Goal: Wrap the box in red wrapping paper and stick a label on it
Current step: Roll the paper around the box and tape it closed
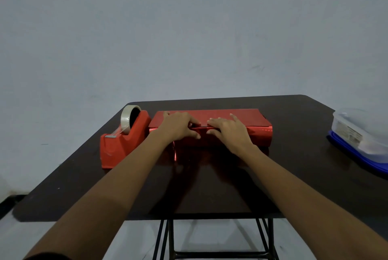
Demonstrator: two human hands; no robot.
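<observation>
Left hand (178,126) and right hand (228,131) flat, pressing paper (241,117) onto box (258,136) top, gripping nothing. Box long axis runs left-right.

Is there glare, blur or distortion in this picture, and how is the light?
Head view: dim light; the red wrapping paper shows glare streaks, the dark table a dull sheen; the wide-angle lens stretches the forearms; left hand and right hand look sharp.

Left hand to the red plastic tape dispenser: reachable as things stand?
Likely yes. The red plastic tape dispenser stands just left of the left hand, with nothing between them. But that hand presses down the shiny red wrapping paper; the right hand would have to hold it alone.
</observation>
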